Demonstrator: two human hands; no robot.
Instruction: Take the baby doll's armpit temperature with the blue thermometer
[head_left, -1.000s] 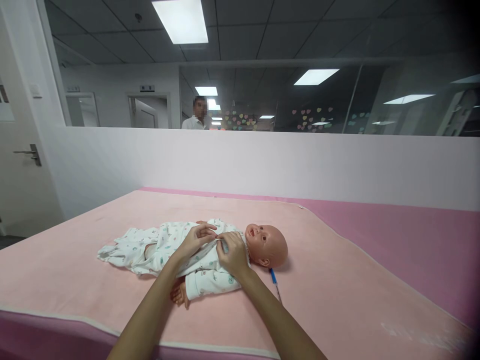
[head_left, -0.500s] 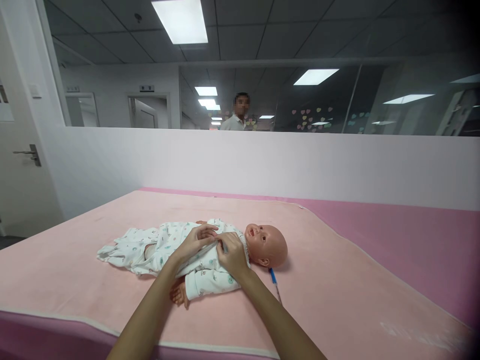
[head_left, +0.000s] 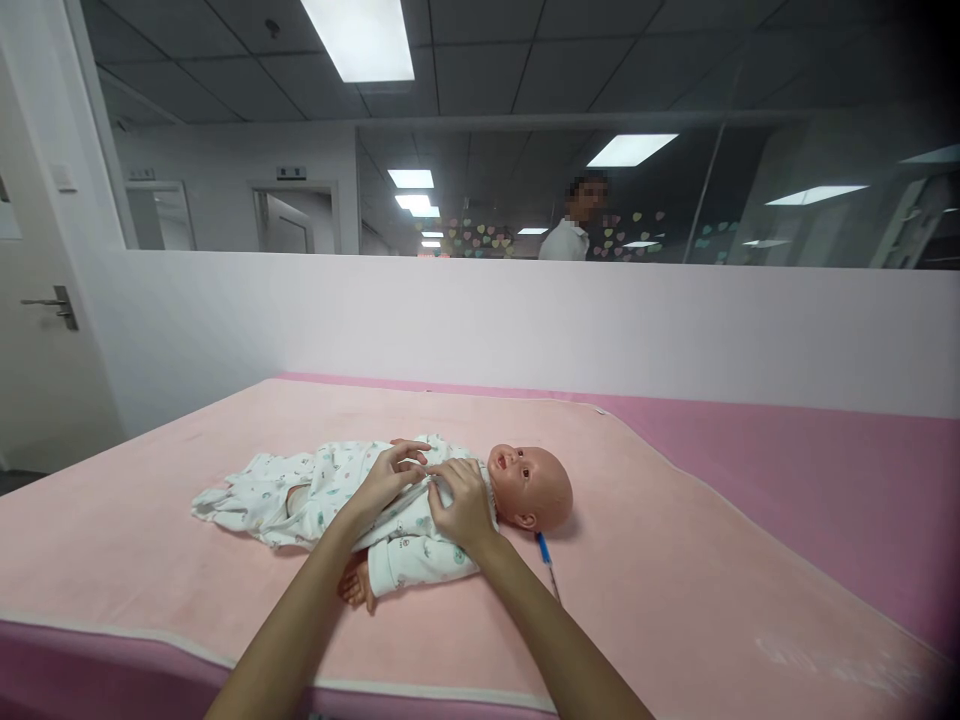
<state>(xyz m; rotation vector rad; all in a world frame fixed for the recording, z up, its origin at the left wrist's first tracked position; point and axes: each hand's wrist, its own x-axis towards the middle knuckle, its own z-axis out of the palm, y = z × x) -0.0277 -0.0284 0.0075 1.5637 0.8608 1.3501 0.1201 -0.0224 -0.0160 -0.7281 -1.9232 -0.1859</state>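
A baby doll (head_left: 529,485) lies on its back on a pink blanket (head_left: 660,570), head to the right, dressed in a white printed romper (head_left: 300,490). My left hand (head_left: 386,475) rests on the doll's chest, fingertips pinching the romper's front edge. Facing it, my right hand (head_left: 459,505) grips the romper fabric near the collar. Both hands meet at the garment's chest opening. One bare doll hand (head_left: 352,588) sticks out of the near sleeve.
A blue pen (head_left: 547,562) lies on the blanket just right of the doll's head. A low white wall (head_left: 600,330) stands behind the bed, with glass above it. A person (head_left: 574,225) in a white shirt walks behind the glass. A door (head_left: 37,330) is at left.
My hands stay on the romper's chest with small finger shifts. The person behind the glass has walked from left to right. The view dipped slightly.
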